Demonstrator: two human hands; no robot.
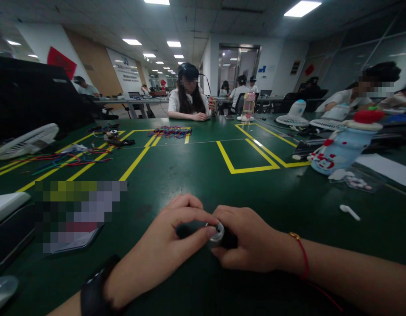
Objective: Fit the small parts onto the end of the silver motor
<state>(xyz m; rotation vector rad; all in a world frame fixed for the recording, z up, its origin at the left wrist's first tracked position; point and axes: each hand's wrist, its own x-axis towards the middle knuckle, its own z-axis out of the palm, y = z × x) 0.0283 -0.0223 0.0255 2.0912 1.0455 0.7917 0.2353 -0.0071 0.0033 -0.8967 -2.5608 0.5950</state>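
Observation:
A small silver metal cylinder (217,237) with a dark hole in its end face sits between my hands, just above the green table (196,173). My right hand (247,239) wraps around it from the right, fingers curled and thumb below. From the left, my left hand (181,228) brings thumb and forefinger together at the cylinder's end, touching its rim. Whether a tiny part lies between those fingertips is too small to tell. The cylinder's far side is hidden behind my right fingers.
At left lie a phone-like flat object (81,241), loose coloured wires (71,158) and a white fan (27,140). A wire bundle (170,131) lies ahead. On the right are a blue bottle (343,149) and a white earbud (350,212). A person (190,98) sits opposite.

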